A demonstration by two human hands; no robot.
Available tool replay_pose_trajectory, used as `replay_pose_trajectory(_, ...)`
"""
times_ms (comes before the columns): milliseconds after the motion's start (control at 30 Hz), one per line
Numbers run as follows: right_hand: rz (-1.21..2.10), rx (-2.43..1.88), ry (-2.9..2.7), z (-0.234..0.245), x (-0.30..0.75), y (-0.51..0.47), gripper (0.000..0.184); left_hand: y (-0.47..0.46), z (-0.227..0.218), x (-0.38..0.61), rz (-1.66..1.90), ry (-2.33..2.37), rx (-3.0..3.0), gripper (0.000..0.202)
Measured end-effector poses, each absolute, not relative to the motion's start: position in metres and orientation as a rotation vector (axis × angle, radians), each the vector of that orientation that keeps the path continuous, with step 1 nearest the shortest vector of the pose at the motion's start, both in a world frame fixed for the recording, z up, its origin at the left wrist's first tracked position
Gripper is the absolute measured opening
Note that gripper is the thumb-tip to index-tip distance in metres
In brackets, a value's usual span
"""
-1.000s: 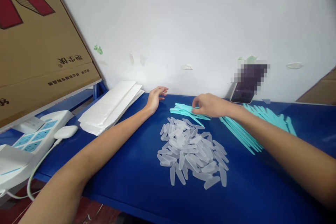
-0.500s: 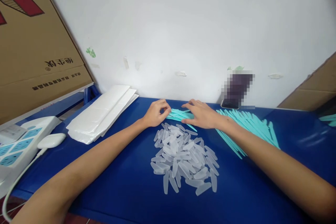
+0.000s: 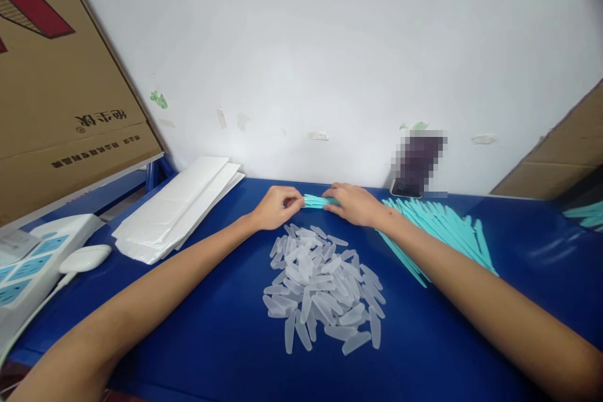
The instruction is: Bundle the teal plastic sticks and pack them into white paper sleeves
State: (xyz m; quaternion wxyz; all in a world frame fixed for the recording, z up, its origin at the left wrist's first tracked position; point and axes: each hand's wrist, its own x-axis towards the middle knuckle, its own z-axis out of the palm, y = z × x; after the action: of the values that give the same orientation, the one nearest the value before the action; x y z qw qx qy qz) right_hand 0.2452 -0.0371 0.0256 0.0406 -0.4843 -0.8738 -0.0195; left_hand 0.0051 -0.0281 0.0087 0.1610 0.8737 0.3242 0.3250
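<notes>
A small bundle of thin turquoise sticks [image 3: 314, 201], shaped like slim eyebrow razors, lies crosswise between my two hands near the back of the blue table. My left hand [image 3: 277, 207] pinches its left end between thumb and forefinger. The fingers of my right hand [image 3: 354, 203] close around the right end and hide it. Just in front of the hands is a loose heap of frosted, translucent, tapered plastic covers [image 3: 325, 282]. More turquoise sticks [image 3: 447, 232] are fanned out to the right, partly hidden behind my right forearm.
White flat packets [image 3: 174, 207] lie stacked at the left. Beside them are a power strip [image 3: 51, 251] and a white plug with its cable [image 3: 85, 259]. A phone [image 3: 417, 166] leans on the wall. Cardboard boxes [image 3: 70, 88] stand at both sides of the blue table [image 3: 202, 326].
The sticks between my hands, splayed and crossing before, now lie closer together in line. My right hand's fingers have closed on them. The view has shifted slightly.
</notes>
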Motion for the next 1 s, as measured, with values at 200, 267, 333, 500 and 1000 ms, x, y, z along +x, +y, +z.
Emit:
replay_pose_trajectory(200, -0.036, -1.455, -2.588, 0.023, 0.250, -0.036, 0.031, -0.053, 0.037, 0.023, 0.215, 0.600, 2.808, 0.024)
replay_pose_trajectory(267, -0.018, -1.460, -2.548, 0.023, 0.251, -0.035, 0.030, -0.057, 0.040, 0.028, 0.136, 0.636, 2.889, 0.024)
replay_pose_trajectory(333, -0.011, -1.489, -2.485, 0.022, 0.252, -0.035, 0.030, -0.059, 0.040, 0.030, 0.096, 0.710, 2.918, 0.022)
replay_pose_trajectory(500, -0.094, -1.606, -2.196, 0.025, 0.258, -0.040, 0.031, -0.060, 0.039, 0.030, 0.072, 0.807, 2.837, 0.014)
replay_pose_trajectory(1000, -0.107, -1.535, -2.347, 0.045, 0.272, -0.048, 0.036, -0.015, 0.000, 0.020, 1.426, 0.846, 1.443, 0.045)
